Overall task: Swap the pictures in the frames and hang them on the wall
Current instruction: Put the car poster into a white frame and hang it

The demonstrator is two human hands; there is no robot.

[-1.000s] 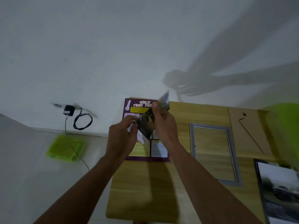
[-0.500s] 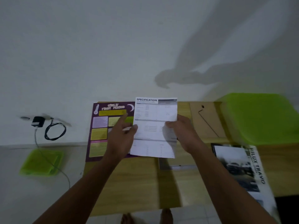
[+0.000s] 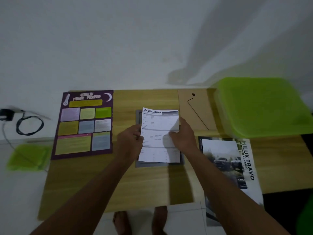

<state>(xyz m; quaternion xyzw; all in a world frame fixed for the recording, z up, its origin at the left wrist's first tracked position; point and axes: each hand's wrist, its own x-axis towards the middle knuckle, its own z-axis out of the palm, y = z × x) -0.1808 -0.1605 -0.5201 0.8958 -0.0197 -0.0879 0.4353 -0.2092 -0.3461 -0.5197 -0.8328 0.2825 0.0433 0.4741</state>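
L hand (image 3: 130, 141) and R hand (image 3: 183, 134) pinch the side edges of a white printed "Specification" paper sheet (image 3: 160, 131) over a grey rectangular picture frame (image 3: 152, 165), mid wooden tabletop (image 3: 149, 184). Risk: the thin sheet may buckle or seat crooked w/ uneven pressure.

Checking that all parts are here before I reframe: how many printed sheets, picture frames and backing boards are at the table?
Printed sheets: 3 (purple poster, specification sheet, Hilux Travo poster)
Picture frames: 1 (grey frame, mostly under the specification sheet)
Backing boards: 1 (backing board)
Total: 5
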